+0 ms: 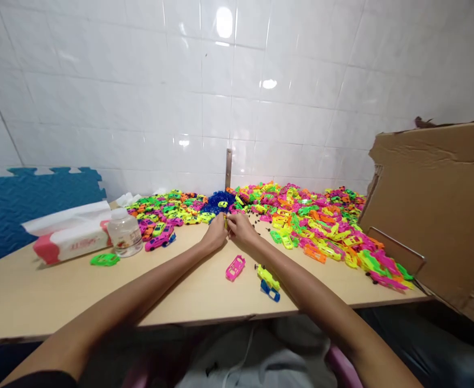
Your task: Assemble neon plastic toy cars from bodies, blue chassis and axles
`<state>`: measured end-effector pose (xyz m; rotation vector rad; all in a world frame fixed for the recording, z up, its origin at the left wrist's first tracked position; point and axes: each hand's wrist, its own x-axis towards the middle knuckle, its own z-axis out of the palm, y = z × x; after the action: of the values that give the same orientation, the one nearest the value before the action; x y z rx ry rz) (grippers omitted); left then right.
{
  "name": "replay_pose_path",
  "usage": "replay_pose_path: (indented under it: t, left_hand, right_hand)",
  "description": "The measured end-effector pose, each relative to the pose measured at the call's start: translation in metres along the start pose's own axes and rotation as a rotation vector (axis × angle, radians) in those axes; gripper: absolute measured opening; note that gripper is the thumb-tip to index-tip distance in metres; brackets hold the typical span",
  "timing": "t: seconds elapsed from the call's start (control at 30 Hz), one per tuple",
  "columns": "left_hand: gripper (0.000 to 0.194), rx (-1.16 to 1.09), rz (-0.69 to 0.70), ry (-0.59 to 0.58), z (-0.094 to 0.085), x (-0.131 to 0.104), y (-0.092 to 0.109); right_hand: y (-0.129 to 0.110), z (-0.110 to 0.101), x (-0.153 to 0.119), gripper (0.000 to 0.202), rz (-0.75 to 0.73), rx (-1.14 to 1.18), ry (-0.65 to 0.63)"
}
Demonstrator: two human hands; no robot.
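My left hand [214,234] and my right hand [241,226] meet at the middle of the table, fingertips pinched close together. A sliver of a yellow toy car part [225,221] shows in my left fingers, mostly hidden. Whatever my right fingers pinch is too small to make out. Just beyond lies a heap of dark blue plastic pieces [218,201], with small black wheel pieces [256,222] scattered right of my hands. Nearer me rest a pink car shell [235,268], a yellow car body [267,276] with a black wheel piece at its end, and a blue car piece [270,291].
Assembled toy cars [160,237] pile up at left; a big heap of colourful car shells [317,226] spreads right. A tissue pack [75,240], clear jar [125,237] and green car shell [104,260] sit left. A cardboard box [434,210] stands right, a metal strip [228,168] behind.
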<state>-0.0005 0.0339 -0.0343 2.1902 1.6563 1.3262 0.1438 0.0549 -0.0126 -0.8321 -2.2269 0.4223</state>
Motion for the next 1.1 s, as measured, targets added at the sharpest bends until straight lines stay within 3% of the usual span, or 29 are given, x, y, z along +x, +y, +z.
replay_pose_path:
  t: [0.13,0.23,0.5,0.6,0.77,0.93,1.1]
  left_hand:
    - [0.028,0.025,-0.015,0.045,0.002,0.005,-0.009]
    - [0.031,0.06,-0.067,0.099,-0.008,0.011,-0.022]
    - [0.043,0.311,-0.111,0.254,-0.089,0.019,-0.042]
    - [0.046,0.441,-0.158,0.266,-0.104,0.018,-0.045]
    - [0.047,0.564,-0.206,0.111,-0.103,0.017,-0.052]
    - [0.053,0.581,-0.16,-0.067,-0.104,0.019,-0.049]
    - [0.052,0.511,-0.097,-0.405,-0.123,0.024,-0.028]
  right_hand:
    - [0.008,-0.01,-0.007,0.033,-0.048,0.028,-0.069]
    - [0.02,-0.022,-0.011,0.036,-0.031,-0.004,-0.055]
    - [0.046,-0.047,-0.011,0.038,0.038,-0.147,-0.027]
    - [0.048,-0.049,-0.011,0.033,0.035,-0.204,-0.026]
    - [0.047,-0.052,-0.011,0.029,0.003,-0.278,-0.069]
    - [0.046,-0.055,-0.012,0.03,-0.006,-0.311,-0.107]
    - [0.047,-0.055,-0.012,0.028,-0.009,-0.333,-0.11]
